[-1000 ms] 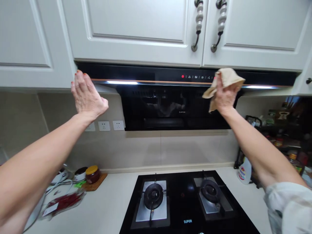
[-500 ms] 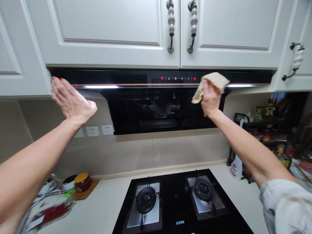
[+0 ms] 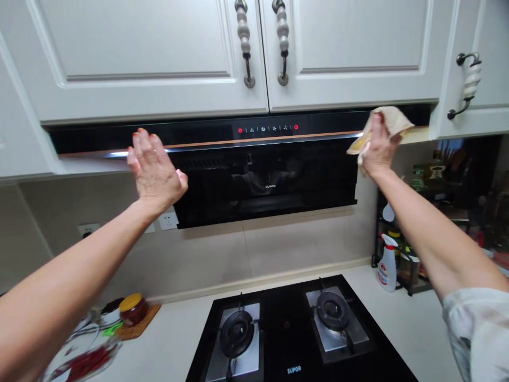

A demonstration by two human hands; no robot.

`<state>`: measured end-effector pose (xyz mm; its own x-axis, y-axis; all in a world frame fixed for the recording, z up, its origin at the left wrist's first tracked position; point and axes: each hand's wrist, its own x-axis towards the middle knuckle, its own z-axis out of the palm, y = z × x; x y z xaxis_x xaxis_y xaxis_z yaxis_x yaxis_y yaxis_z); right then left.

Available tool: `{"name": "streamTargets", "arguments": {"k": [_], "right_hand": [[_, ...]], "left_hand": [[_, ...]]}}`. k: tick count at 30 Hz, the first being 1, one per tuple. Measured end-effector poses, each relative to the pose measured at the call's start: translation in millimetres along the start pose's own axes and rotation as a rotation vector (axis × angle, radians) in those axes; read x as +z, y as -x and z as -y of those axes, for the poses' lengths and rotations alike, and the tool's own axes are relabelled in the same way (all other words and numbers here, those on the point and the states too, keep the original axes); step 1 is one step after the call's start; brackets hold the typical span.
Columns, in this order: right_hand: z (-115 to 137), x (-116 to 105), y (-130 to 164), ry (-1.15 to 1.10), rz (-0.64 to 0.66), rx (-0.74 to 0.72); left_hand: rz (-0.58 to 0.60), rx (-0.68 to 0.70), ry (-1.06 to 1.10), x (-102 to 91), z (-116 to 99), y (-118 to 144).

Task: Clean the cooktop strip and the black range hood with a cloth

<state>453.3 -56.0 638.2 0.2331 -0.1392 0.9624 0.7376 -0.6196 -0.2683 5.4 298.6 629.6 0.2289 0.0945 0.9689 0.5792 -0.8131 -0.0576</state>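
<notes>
left hand [image 3: 156, 172]: raised, flat, fingers together and pointing up, holds nothing; palm pressed to or just off the left part of the range hood front, fingertips at the lit strip. Contact not certain.
lit strip [image 3: 246, 143]: thin orange-and-bright line running left-right along the hood, under the dark control band.
range hood [image 3: 262, 180]: long black glass body, long axis horizontal, tucked under the white cabinets [image 3: 151, 53]; spans between the two hands.
control icons [image 3: 267, 129]: red and white, on the band about mid-way, nearer the right hand than the left.
cabinet handles [image 3: 262, 42]: two, hanging just above the band, close overhead.
cloth [image 3: 384, 127]: beige, bunched, at the right end of the hood's strip, just under the cabinet's bottom edge.
right hand [image 3: 377, 151]: closed around the cloth, pressing it onto the hood's right end; hood surface stretches leftward from it.
open room: free run leftward along the band; tight above, and the hood ends just right of the cloth.
spray bottle [image 3: 386, 265]: on the counter, below the right arm, well apart.
gas hob [image 3: 294, 329]: two burners, directly under the hood, far below both hands.
jar [image 3: 132, 309]: orange lid, low left on the counter.
</notes>
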Motion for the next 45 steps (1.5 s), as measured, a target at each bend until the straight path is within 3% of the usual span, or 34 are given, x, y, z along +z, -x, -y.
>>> {"name": "streamTargets", "arguments": {"k": [3,6,9,17,19,21,23,26,29,33,35,37,40,45], "right_hand": [[-35,1,-8,-0.015,-0.046,0.158],[-20,-4,0,0.043,0.025,0.114],[42,-6,24,0.048,0.093,-0.083],[264,-15,92,-0.198,0.344,-0.826],[300,-24,97,-0.195,0.336,-0.922],[319,-32,98,-0.199,0.314,-0.934],[319,-35,95,-0.212,0.291,-0.905],[284,-25,86,-0.207,0.288,-0.823],[217,-9,73,-0.152,0.298,-0.563],[109,-6,53,-0.026,0.195,-0.145],[68,-11,46,0.001,0.118,-0.047],[50,-17,43,0.004,0.084,-0.026],[70,-20,44,0.093,0.089,-0.058],[179,-19,57,0.048,0.225,-0.22]], "left_hand": [[0.011,0.084,0.053,7.4,-26,-5],[-0.021,0.08,0.067,14.5,-46,-8],[-0.04,0.064,0.056,18.1,-53,-10],[-0.001,0.079,0.01,20.0,-47,-12],[0.01,0.081,-0.003,21.9,-43,-12],[0.008,0.082,-0.006,23.2,-39,-12],[0.004,0.092,-0.007,23.1,-36,-12],[0.021,0.119,-0.03,20.2,-34,-11],[0.026,0.128,-0.055,15.9,-38,-10],[0.006,0.109,-0.071,10.4,-47,-8],[0.01,0.092,-0.054,8.8,-50,-7],[0.01,0.085,-0.018,8.7,-51,-6],[-0.009,0.091,0.025,10.4,-50,-6],[0.021,0.151,0.016,8.4,-39,-7]]}}
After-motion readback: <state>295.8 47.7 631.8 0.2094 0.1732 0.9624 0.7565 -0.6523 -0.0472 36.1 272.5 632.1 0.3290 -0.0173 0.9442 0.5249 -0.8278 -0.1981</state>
